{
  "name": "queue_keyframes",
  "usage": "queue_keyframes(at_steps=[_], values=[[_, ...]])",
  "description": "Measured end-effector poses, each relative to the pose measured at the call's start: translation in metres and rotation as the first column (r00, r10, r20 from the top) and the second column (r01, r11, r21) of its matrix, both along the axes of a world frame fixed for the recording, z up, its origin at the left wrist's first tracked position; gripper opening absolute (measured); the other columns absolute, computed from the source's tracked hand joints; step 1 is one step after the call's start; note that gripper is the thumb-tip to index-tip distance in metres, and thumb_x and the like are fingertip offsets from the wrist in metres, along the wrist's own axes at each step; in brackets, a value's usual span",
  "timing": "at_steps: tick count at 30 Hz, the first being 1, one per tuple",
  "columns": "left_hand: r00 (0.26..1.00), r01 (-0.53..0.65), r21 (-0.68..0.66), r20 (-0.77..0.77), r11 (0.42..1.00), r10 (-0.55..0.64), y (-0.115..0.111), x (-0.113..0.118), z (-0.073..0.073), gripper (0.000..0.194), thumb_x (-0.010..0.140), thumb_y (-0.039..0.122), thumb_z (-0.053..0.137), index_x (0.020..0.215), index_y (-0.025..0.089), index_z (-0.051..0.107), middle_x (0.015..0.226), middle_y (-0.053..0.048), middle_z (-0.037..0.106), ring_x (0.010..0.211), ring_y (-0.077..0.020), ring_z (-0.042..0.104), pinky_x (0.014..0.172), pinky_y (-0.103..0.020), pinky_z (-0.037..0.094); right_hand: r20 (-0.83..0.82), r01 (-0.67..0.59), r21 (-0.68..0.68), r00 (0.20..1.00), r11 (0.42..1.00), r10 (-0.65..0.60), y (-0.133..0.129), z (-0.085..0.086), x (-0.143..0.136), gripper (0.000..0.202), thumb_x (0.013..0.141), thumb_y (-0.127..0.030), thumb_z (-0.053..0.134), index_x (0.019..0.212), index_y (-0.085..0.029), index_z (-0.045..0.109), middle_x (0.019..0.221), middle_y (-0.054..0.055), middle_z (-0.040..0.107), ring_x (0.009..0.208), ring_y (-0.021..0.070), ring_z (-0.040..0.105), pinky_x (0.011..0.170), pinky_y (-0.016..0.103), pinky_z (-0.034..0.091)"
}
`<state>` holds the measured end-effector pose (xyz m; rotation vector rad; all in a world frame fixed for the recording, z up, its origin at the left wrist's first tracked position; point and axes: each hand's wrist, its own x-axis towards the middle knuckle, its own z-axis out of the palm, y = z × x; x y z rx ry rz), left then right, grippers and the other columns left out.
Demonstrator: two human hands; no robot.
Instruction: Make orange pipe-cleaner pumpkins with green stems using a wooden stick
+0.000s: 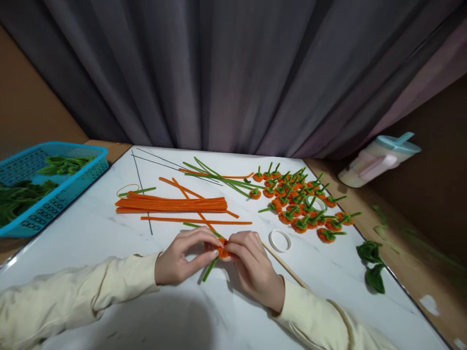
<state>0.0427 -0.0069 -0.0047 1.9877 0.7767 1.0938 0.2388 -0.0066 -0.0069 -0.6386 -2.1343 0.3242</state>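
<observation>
At the lower center of the frame, the left hand [177,257] and right hand [256,270] together pinch a small orange piece [223,250]. An orange bundle [175,204] lies left of center; little pumpkins [299,225] cluster right of center.

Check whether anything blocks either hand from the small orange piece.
Nothing visible does: the left hand and right hand both touch the orange piece. The thin stick lies right of them, not between.
</observation>
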Motion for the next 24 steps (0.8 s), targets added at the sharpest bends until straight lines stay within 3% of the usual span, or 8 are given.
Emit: queue_keyframes(at_steps=[4,8,17,24], values=[[0.998,-0.022,-0.186,0.047,0.982,0.031,0.0,0.005,0.002,0.011,0.082,0.023,0.06,0.089,0.015,0.06,0.079,-0.006,0.062,0.071,-0.0137,0.057,0.066,-0.025,0.048,0.011,-0.01,-0.014,1.0,1.0,0.01,-0.001,-0.001,0.001,0.022,0.086,-0.005,0.041,0.102,-0.016,0.051,0.09,0.009,0.06,0.081,0.0193,0.052,0.068,0.034,0.042],[0.995,-0.016,-0.4,0.083,0.916,0.054,0.001,0.009,0.004,0.018,0.077,0.028,0.065,0.085,0.014,0.059,0.077,-0.003,0.058,0.068,-0.0115,0.053,0.063,-0.022,0.045,0.011,-0.022,-0.013,1.0,1.0,0.022,-0.002,-0.003,0.001,0.026,0.083,-0.001,0.04,0.101,-0.015,0.051,0.091,0.01,0.059,0.082,0.0199,0.052,0.068,0.035,0.043],[0.997,0.031,-0.589,0.072,0.808,0.014,0.001,0.011,0.005,0.028,0.068,0.033,0.072,0.079,0.015,0.054,0.061,0.006,0.042,0.053,-0.0061,0.034,0.047,-0.018,0.026,0.03,-0.041,0.048,0.999,0.998,0.04,-0.003,-0.006,0.001,0.028,0.081,0.001,0.039,0.1,-0.014,0.052,0.088,0.01,0.059,0.081,0.0196,0.054,0.069,0.033,0.044],[0.998,0.055,-0.595,0.051,0.802,-0.03,0.001,0.01,0.002,0.032,0.069,0.036,0.071,0.083,0.014,0.052,0.064,0.005,0.043,0.056,-0.0068,0.036,0.049,-0.018,0.028,0.068,-0.04,0.184,0.997,0.982,0.028,-0.003,-0.005,0.004,0.029,0.083,0.001,0.035,0.103,-0.009,0.054,0.092,0.013,0.061,0.084,0.0203,0.054,0.07,0.033,0.045]])
